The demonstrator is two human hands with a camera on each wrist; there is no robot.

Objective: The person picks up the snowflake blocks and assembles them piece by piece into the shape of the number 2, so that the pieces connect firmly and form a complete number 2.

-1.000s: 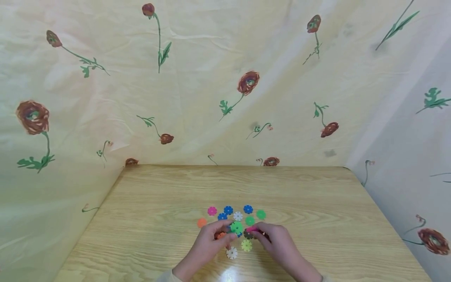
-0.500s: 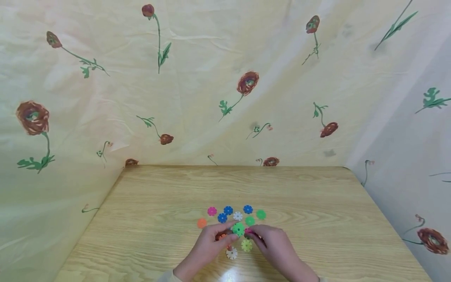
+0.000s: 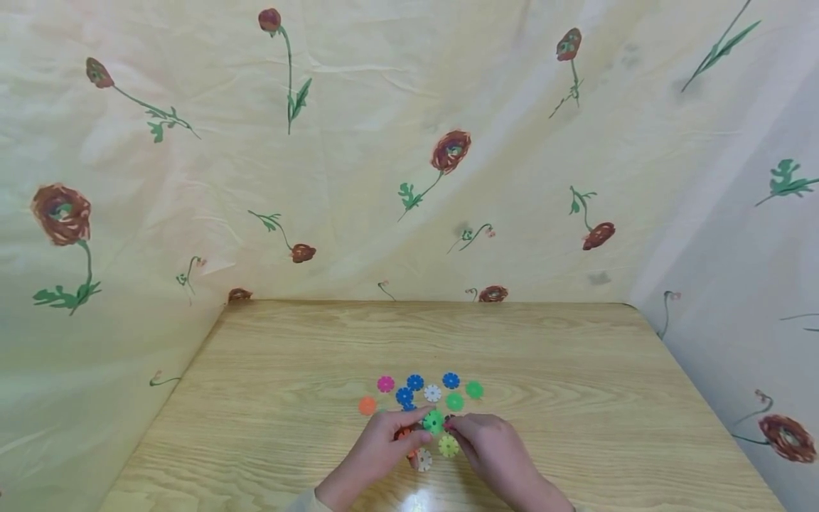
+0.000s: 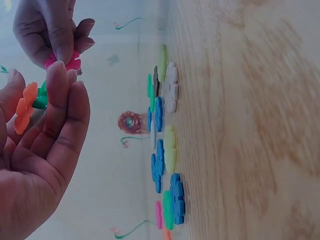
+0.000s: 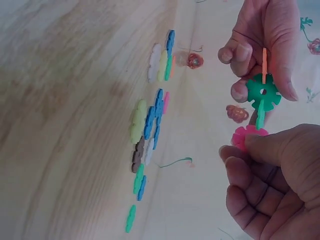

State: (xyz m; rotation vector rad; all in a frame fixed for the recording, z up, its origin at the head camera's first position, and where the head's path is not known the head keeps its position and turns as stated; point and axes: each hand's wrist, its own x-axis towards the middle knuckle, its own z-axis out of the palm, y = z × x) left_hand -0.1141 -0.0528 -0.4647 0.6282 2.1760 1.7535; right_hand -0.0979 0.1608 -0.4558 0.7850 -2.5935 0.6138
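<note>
My left hand [image 3: 384,442] holds a small chain of interlocking plastic snowflake discs above the table. In the right wrist view, the chain's orange disc [image 5: 264,65] is slotted into a green disc [image 5: 256,93], and a second green disc [image 5: 260,114] stands edge-on below it. My right hand [image 3: 502,455] pinches a pink snowflake disc [image 5: 245,136] between thumb and fingers. Its notched rim is right at the lower end of the second green disc. From the left wrist, left fingers hide part of the green pieces, and the pink disc [image 4: 73,61] shows beyond the fingertips.
Loose snowflake discs lie flat on the wooden table [image 3: 288,370]: several blue ones [image 3: 451,381], a pink one [image 3: 386,384], an orange one [image 3: 367,406], a yellow one [image 3: 448,446] and a white one [image 3: 432,393], among others. A flower-print cloth [image 3: 358,178] surrounds the table's back and sides.
My right hand has moved a little left, bringing the pink disc up to the green end of the chain. The chain has shifted slightly toward the person. The loose discs lie where they were.
</note>
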